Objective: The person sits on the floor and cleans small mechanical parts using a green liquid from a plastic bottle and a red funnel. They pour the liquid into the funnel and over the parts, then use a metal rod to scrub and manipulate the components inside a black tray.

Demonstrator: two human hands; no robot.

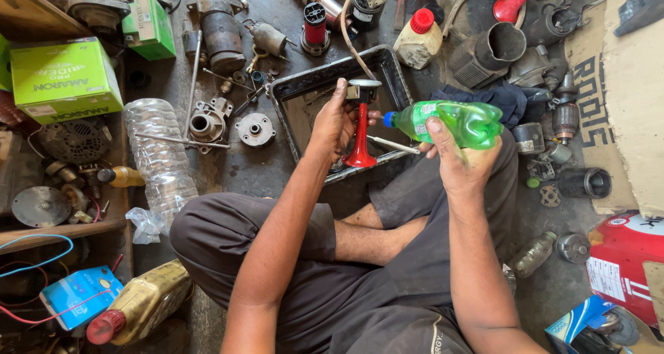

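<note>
My left hand (333, 121) grips a red trumpet-shaped horn (361, 136) near its metal top, holding it upright with the flared end down. My right hand (453, 159) squeezes a green plastic bottle (460, 121) lying sideways, its blue nozzle pointing left toward the horn's top. Both are held over the front edge of a dirty black metal tray (288, 91) on the floor. A thin white rod (392, 144) lies across the tray's edge beneath the bottle.
I sit cross-legged on an oily floor. A clear empty bottle (160, 157) lies left, green boxes (63, 81) stand on a wooden shelf, an oil jug (142, 302) is at lower left. Motor parts (221, 32), a white red-capped bottle (418, 39) and a dark cloth (501, 99) crowd the far side.
</note>
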